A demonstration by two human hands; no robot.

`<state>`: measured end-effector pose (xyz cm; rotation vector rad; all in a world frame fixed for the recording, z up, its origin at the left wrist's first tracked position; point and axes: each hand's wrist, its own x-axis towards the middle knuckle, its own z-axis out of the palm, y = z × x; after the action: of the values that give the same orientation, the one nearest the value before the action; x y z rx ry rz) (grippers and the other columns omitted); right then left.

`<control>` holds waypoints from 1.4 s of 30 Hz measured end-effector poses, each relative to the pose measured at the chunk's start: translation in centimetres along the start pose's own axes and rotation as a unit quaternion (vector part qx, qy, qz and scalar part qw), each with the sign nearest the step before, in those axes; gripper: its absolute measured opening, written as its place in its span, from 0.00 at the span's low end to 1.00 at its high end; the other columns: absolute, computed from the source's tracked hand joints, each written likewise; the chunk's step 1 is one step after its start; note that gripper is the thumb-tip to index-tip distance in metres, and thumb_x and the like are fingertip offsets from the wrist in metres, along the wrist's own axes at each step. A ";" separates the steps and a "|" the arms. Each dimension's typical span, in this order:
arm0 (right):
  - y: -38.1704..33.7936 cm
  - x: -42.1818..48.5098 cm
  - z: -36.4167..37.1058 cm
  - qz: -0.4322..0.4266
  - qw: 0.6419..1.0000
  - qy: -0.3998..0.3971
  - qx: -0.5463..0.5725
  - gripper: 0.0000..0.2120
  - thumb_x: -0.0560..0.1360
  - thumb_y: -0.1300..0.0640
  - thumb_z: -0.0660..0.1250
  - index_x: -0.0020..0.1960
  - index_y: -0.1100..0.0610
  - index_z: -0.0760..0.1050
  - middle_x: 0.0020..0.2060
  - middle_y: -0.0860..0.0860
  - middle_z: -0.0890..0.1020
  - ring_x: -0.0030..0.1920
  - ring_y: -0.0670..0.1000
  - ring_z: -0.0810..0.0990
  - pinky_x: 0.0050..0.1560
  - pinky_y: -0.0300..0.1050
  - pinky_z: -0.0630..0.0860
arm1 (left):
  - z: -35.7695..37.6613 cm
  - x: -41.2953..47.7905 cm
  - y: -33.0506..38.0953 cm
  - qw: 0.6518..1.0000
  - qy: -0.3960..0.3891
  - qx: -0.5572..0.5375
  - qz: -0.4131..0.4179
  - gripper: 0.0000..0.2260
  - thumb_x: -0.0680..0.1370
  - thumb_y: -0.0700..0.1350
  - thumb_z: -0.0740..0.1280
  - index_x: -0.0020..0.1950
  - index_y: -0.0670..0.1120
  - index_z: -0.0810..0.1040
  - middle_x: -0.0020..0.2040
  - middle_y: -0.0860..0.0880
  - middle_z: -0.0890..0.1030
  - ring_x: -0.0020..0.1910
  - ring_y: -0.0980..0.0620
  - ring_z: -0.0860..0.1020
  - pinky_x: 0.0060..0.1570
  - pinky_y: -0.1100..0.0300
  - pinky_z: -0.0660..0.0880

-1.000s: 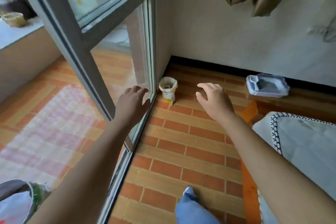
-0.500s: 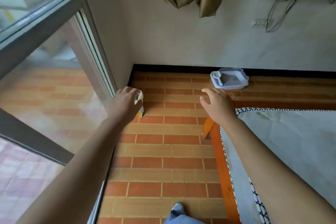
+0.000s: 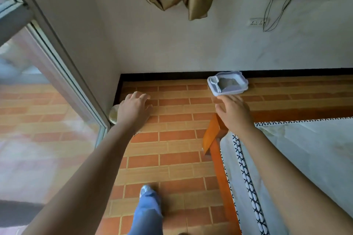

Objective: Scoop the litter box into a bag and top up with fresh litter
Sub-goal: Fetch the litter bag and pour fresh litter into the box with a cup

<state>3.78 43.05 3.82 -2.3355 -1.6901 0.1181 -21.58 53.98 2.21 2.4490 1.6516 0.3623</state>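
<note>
My left hand (image 3: 133, 109) and right hand (image 3: 234, 113) hung empty, fingers relaxed. The shallow pale-blue plastic litter box (image 3: 229, 92) sat on the brick-tiled floor (image 3: 177, 135) against the wall (image 3: 172, 47); stiff, litter-weighted, I judged, best held by opposite rims.

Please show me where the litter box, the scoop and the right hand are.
litter box (image 3: 233, 91), head view, on its front rim.
scoop (image 3: 214, 80), head view, on its slotted head.
right hand (image 3: 234, 113), head view, on its back.
</note>
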 end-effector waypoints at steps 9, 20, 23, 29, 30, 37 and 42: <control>1.6 10.7 1.5 0.078 0.997 0.011 -0.002 0.16 0.80 0.53 0.57 0.65 0.57 0.71 0.61 0.53 0.77 0.64 0.53 0.70 0.62 0.46 0.68 | 3.6 15.8 0.6 0.996 -0.048 -0.029 0.063 0.17 0.78 0.47 0.61 0.67 0.49 0.72 0.67 0.47 0.72 0.66 0.45 0.68 0.62 0.52 0.69; 4.8 21.5 2.3 0.207 0.977 0.056 0.003 0.18 0.79 0.53 0.59 0.68 0.56 0.69 0.63 0.53 0.76 0.65 0.54 0.71 0.60 0.45 0.71 | 6.9 33.2 4.4 0.980 -0.107 -0.020 0.169 0.18 0.78 0.49 0.61 0.67 0.46 0.72 0.68 0.47 0.71 0.67 0.46 0.68 0.65 0.51 0.66; 6.9 24.2 2.4 0.230 0.972 0.055 -0.001 0.18 0.79 0.53 0.59 0.68 0.56 0.69 0.64 0.53 0.76 0.66 0.53 0.71 0.61 0.45 0.71 | 8.1 36.5 6.6 0.976 -0.114 -0.022 0.185 0.18 0.79 0.48 0.61 0.67 0.46 0.73 0.68 0.47 0.71 0.66 0.46 0.69 0.64 0.51 0.67; 12.4 30.7 3.5 0.255 0.965 0.067 0.005 0.19 0.79 0.52 0.59 0.68 0.56 0.69 0.63 0.52 0.76 0.64 0.52 0.72 0.59 0.43 0.71 | 11.1 43.6 11.7 0.971 -0.134 -0.022 0.194 0.18 0.79 0.48 0.61 0.68 0.48 0.71 0.69 0.48 0.70 0.68 0.47 0.67 0.68 0.50 0.64; 13.5 32.0 3.6 0.257 0.964 0.072 0.006 0.19 0.79 0.52 0.59 0.68 0.56 0.69 0.62 0.52 0.77 0.63 0.52 0.73 0.57 0.42 0.71 | 11.6 44.9 12.7 0.970 -0.135 -0.022 0.201 0.18 0.79 0.47 0.61 0.68 0.48 0.71 0.69 0.48 0.70 0.68 0.47 0.67 0.68 0.50 0.64; 19.7 40.1 2.3 0.257 0.965 0.060 0.004 0.18 0.79 0.53 0.59 0.68 0.56 0.70 0.58 0.53 0.79 0.59 0.50 0.74 0.52 0.37 0.68 | 13.8 53.2 18.7 0.967 -0.132 -0.028 0.217 0.16 0.79 0.47 0.61 0.67 0.48 0.72 0.66 0.48 0.73 0.65 0.47 0.70 0.64 0.51 0.68; 22.8 44.5 1.7 0.262 0.964 0.045 0.000 0.19 0.80 0.52 0.59 0.69 0.55 0.68 0.60 0.52 0.78 0.60 0.49 0.75 0.55 0.39 0.70 | 15.6 57.6 21.1 0.966 -0.138 -0.032 0.217 0.16 0.79 0.47 0.60 0.67 0.48 0.72 0.67 0.48 0.72 0.65 0.47 0.69 0.64 0.51 0.68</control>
<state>38.77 78.65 0.17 -2.6831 -0.9957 0.1053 22.35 99.44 -0.82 2.6518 0.9768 0.1138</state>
